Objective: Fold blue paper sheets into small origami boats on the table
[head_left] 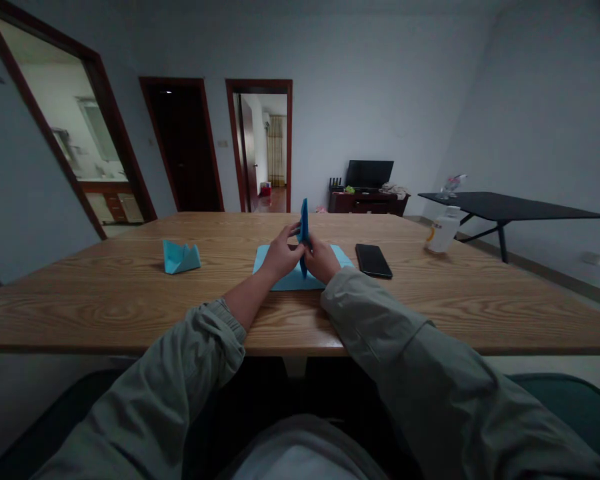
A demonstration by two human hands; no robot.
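Observation:
A piece of folded blue paper (305, 223) stands upright and nearly edge-on between my two hands, above the table. My left hand (282, 253) grips it from the left, with the fingers raised along its side. My right hand (322, 259) closes on its lower right part, and the thumbs come close together at the front. Beneath the hands lies a light blue sheet of paper (293, 281), partly covered by them. The exact fold shape of the held piece cannot be made out from this angle.
A folded light blue paper shape (181, 257) stands on the wooden table (130, 303) at the left. Right of the sheet lies a black phone or tablet (373, 261). Farther right is a white bottle (443, 231). A black table (515, 207) stands beyond.

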